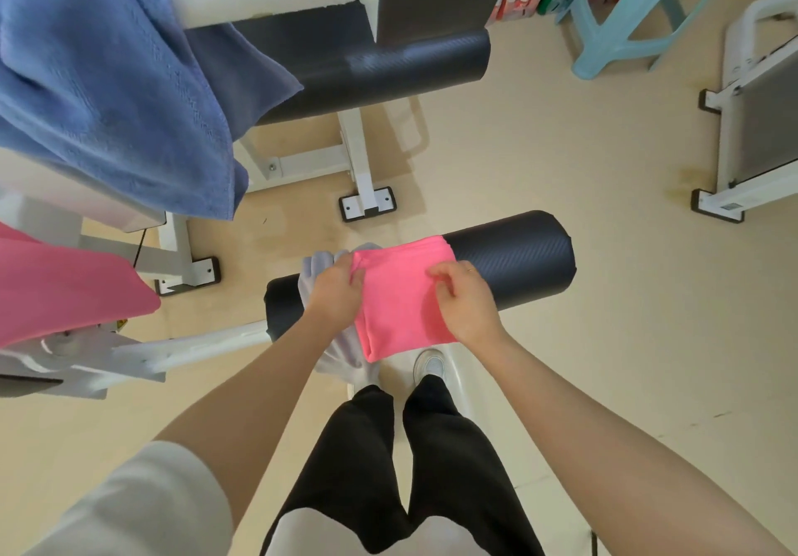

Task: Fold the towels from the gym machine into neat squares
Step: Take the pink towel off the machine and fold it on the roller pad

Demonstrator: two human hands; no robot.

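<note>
both hands (401, 296) pinch folded pink towel (403, 296) — draped over black roller (518, 262).

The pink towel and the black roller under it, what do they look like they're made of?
Pink towel: soft matte cloth, probably microfibre or terry; it creases and drapes. Black roller: looks like foam padding with a finely textured, slightly shiny skin, perhaps vinyl.

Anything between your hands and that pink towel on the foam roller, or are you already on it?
Nothing visible is in the way. The left hand grips the folded pink towel at its left edge, the right hand rests on its right side. A white towel lies beneath it on the black foam roller.
</note>
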